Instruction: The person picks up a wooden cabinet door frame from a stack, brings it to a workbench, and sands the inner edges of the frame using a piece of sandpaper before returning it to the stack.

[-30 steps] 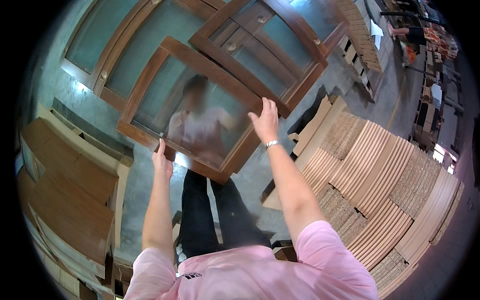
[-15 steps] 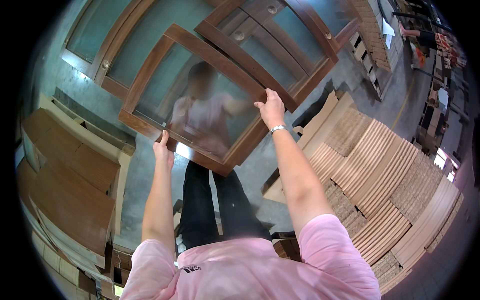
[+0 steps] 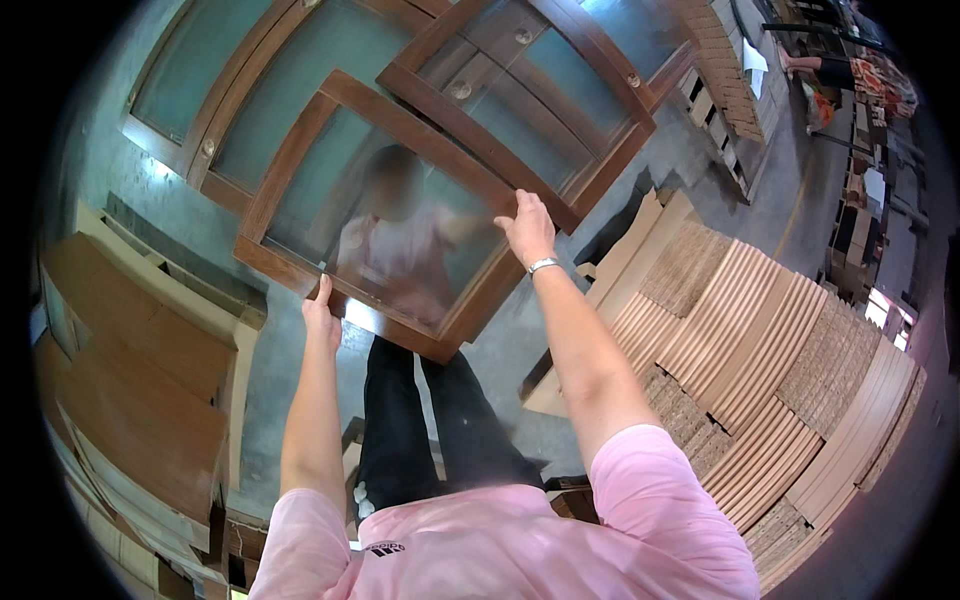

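Note:
A wooden-framed glass door is tilted in front of me, its pane mirroring a blurred figure. My left hand grips its near rail, the thumb on top and the other fingers hidden beneath. At the door's right edge is my right hand, wearing a metal watch or bracelet. Its fingers are stretched out and the thumb apart; whether the palm touches the frame cannot be made out. Just beyond, another glass door with round fittings overlaps more of the same kind.
Stacked particleboard strips rise close on my right. To the left lie brown panels beside a pale board edge. More framed glass doors stand at the far left. A person's bare legs show at the far right.
My right hand has loosened from the door's right edge, its fingers now spreading. The held door sits slightly lower in view, and my left hand keeps its hold.

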Motion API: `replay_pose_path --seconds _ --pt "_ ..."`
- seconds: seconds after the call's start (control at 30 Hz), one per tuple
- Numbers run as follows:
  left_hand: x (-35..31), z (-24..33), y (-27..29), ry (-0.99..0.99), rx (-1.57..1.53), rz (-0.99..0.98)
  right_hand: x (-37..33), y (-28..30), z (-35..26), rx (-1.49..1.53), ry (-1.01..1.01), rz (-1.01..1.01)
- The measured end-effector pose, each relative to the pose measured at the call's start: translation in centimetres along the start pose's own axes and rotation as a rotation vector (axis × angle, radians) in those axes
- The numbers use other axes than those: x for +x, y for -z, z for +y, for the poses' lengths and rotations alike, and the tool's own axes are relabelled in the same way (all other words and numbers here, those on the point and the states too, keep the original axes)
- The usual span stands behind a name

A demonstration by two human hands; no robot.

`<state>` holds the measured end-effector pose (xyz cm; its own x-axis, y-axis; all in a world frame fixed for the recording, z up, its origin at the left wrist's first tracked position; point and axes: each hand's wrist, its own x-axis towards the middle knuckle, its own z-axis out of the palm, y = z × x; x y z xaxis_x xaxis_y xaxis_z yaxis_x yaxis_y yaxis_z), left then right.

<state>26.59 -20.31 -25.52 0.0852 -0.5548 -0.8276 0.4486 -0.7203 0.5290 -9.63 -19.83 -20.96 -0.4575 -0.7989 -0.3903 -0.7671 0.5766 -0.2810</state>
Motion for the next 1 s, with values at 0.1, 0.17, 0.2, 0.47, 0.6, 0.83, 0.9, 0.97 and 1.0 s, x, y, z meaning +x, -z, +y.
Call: replay_pose_path --seconds 0.1,0.17,0.2,0.47,0.6,0.83,0.9,0.97,1.0 --pt "-0.6 0.9 -0.1 0.042 0.063 0.012 -1.4 -0.1 -0.6 -0.029 0.07 0.164" --pt "-0.2 1.0 1.0 0.075 0.183 0.04 -2.6 0.0 -1.0 0.044 0.029 0.214" --pt "-0.2 1.2 1.0 0.126 0.247 0.068 -3.3 0.1 -0.5 0.07 0.009 0.231" --pt "0.0 0.7 3.4 0.103 0.604 0.288 -6.0 2.9 4.3 0.36 -0.383 0.166" --pt "1.0 1.7 4.2 -0.249 0.926 0.545 -4.5 3.3 9.4 0.47 -0.593 0.195" --pt "1.3 9.5 -7.8 -0.828 1.057 0.146 0.8 3.6 13.3 0.692 -0.764 0.196" --pt "1.5 10.9 -13.6 -0.887 1.16 0.092 2.4 3.3 14.3 0.699 -0.79 0.155" --pt "2.0 12.3 -19.3 -0.956 1.28 0.045 5.2 4.0 14.1 0.82 -0.786 0.089" --pt "2.5 12.8 -20.7 -0.98 1.371 0.031 5.5 4.7 12.4 0.938 -0.783 0.02"
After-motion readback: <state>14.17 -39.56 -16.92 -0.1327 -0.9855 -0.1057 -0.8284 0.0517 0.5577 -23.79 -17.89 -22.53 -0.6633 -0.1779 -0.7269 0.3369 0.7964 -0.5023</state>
